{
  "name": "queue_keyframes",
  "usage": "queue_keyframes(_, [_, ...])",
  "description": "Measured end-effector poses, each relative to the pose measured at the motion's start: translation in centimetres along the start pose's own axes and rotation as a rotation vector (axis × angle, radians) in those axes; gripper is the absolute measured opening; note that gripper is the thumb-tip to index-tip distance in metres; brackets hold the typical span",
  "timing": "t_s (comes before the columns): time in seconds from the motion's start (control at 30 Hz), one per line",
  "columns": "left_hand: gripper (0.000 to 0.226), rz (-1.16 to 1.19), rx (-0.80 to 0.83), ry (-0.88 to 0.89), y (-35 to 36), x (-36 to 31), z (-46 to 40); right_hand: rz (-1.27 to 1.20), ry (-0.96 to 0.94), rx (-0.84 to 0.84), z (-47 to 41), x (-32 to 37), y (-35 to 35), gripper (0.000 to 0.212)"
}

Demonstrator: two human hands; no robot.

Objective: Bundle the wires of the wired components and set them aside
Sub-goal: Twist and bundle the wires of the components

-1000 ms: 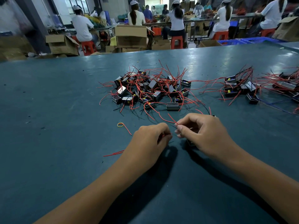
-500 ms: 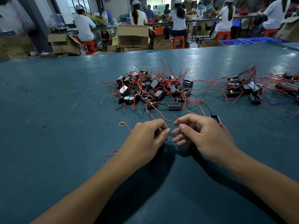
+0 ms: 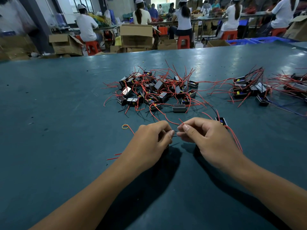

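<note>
Your left hand (image 3: 149, 138) and right hand (image 3: 204, 136) each pinch thin wires (image 3: 174, 132) between fingertips, low over the teal table (image 3: 49, 130). The component (image 3: 221, 121) lies just behind your right knuckles. Gather every lead evenly before tying (the rubber band (image 3: 125, 126) waits near your left hand), clear of the unsorted pile (image 3: 157, 90).

One head-worn view looks forward and down over the table (image 3: 49, 113), close above both hands.
</note>
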State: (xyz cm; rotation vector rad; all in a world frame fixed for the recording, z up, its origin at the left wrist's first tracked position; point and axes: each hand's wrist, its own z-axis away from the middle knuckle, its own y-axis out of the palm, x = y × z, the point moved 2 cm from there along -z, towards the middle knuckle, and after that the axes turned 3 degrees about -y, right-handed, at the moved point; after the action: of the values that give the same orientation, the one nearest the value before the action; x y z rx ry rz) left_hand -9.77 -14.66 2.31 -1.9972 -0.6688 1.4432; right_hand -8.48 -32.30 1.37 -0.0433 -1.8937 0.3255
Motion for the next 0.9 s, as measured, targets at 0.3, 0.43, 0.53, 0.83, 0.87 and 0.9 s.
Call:
queue_keyframes(0.3, [0.016,0.08,-0.009,-0.025,0.21,0.16,0.03,0.09,-0.033,-0.008,0.2,0.19,0.24,0.019])
queue_keyframes(0.43, [0.016,0.086,-0.013,-0.027,0.23,0.11,0.06,0.163,-0.059,-0.038,0.1,0.14,0.16,0.018])
queue_keyframes(0.53, [0.017,0.089,-0.015,-0.026,0.23,0.08,0.05,0.179,-0.071,-0.042,0.09,0.18,0.22,0.017])
queue_keyframes(0.83, [0.016,0.12,-0.009,-0.029,0.38,0.07,0.06,0.167,-0.102,-0.042,0.17,0.14,0.25,0.013])
queue_keyframes(0.87, [0.016,0.123,-0.009,-0.028,0.38,0.04,0.09,0.167,-0.107,-0.039,0.18,0.14,0.25,0.013])
queue_keyframes(0.9, [0.016,0.122,-0.009,-0.027,0.36,0.01,0.09,0.173,-0.114,-0.035,0.22,0.17,0.23,0.013])
